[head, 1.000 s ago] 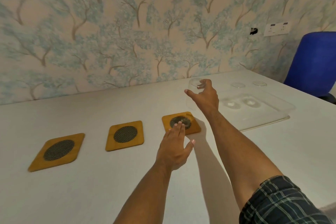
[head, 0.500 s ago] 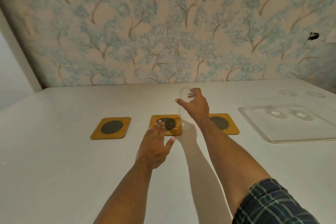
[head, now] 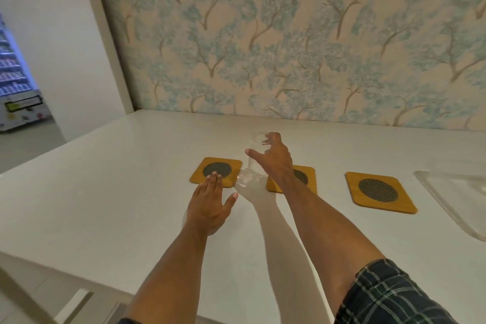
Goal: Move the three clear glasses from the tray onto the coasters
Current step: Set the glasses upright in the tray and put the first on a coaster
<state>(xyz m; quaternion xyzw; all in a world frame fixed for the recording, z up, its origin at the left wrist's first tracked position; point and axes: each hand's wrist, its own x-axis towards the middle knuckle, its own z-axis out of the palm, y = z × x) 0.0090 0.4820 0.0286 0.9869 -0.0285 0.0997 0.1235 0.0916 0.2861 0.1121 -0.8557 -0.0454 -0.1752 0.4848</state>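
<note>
A clear glass stands upright in the right hand, gripped near its rim between thumb and fingers. Its base is low over the white table, in the gap between the left coaster and the middle coaster; whether it touches the surface is hard to tell. The left hand lies flat and empty, fingers together and stretched out, with the fingertips on the near edge of the left coaster. The right coaster sits bare, well apart from both hands. Only a corner of the clear tray shows at the right edge. Tree-patterned wallpaper rises behind the table, and a plaid sleeve covers the right upper arm.
</note>
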